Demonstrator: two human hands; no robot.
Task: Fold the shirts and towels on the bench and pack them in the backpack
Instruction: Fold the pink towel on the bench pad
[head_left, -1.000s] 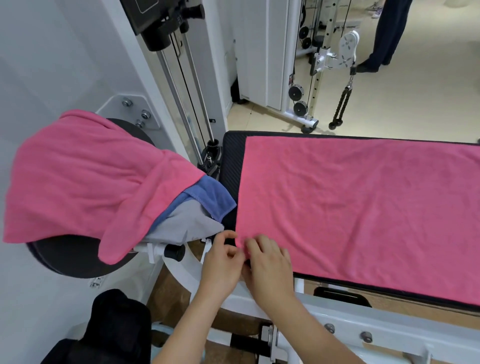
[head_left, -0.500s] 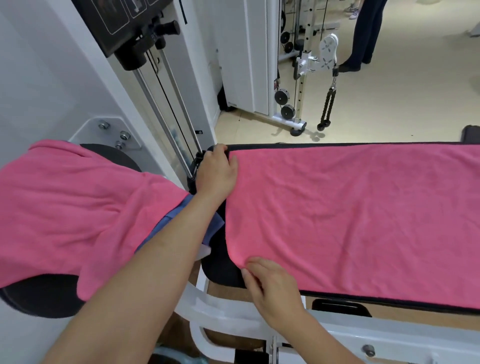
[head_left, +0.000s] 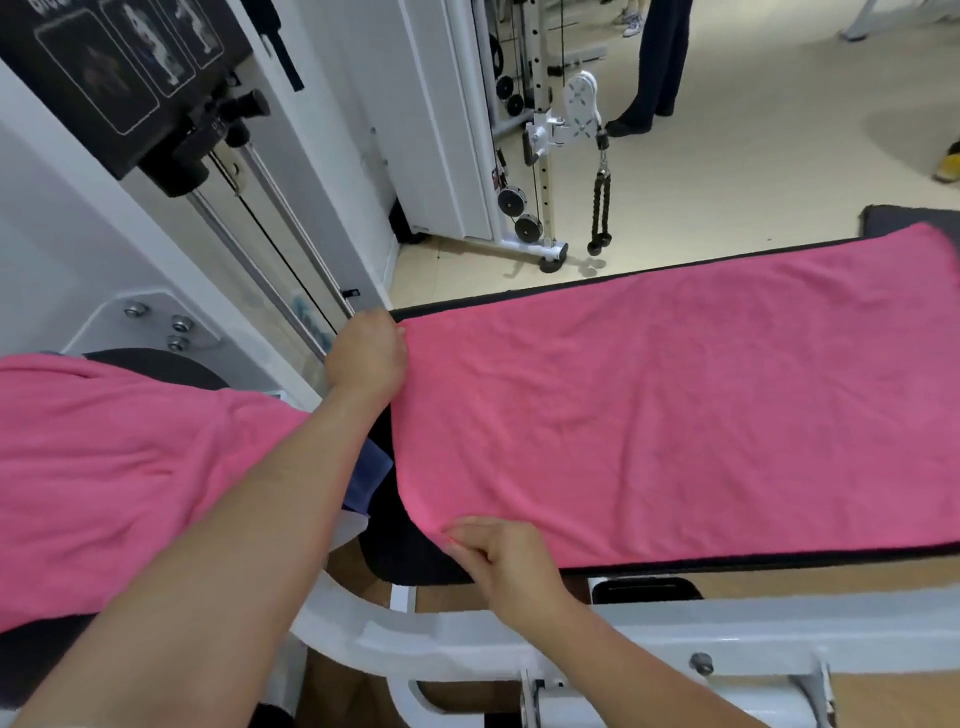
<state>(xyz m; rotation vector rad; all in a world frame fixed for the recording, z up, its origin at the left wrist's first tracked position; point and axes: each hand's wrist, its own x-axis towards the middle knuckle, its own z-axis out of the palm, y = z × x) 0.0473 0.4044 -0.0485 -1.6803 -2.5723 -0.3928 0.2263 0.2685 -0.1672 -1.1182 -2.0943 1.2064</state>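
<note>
Left hand (head_left: 366, 353) fingers curled on far left corner of towel (head_left: 675, 415); right hand (head_left: 511, 558) pinches near corner, likely readying a fold along desk (head_left: 405, 551).

We see a black diagram placard (head_left: 119, 67) at top left, steel rods (head_left: 298, 234) slanting below it. On the floor (head_left: 753, 171) stands a white pulley rig (head_left: 582, 106), a rope handle (head_left: 601, 208) hanging from it, someone's legs (head_left: 657, 62) behind; a grey mat (head_left: 904, 218) lies at right.
</note>
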